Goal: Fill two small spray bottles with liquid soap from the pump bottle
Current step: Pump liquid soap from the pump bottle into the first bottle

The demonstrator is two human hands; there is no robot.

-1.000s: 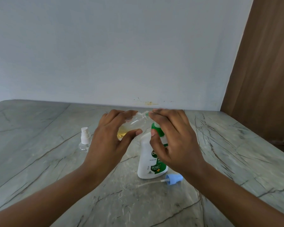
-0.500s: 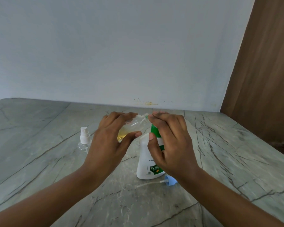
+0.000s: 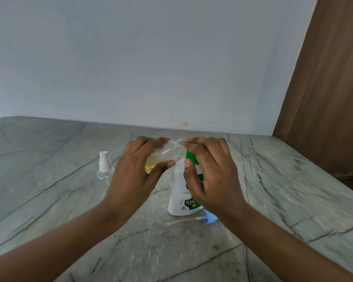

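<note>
Marble counter [image 3: 49, 190] edge behind pump bottle [image 3: 178, 192]

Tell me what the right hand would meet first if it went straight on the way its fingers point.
The right hand would probably meet the small bottle gripped by the left hand, at its open neck.

Pump bottle [image 3: 181, 198] is standing mid-countertop [image 3: 49, 190], its top sitting under the gripping right hand [image 3: 210, 176]. Open spray bottle [image 3: 163, 154], held in the left hand [image 3: 135, 171], is tilting just above and left of it, neck meeting the right fingertips. Second spray bottle [image 3: 104, 167] is standing farther left. Sprayer cap [image 3: 209, 217] is lying just before the pump bottle's base.
</note>
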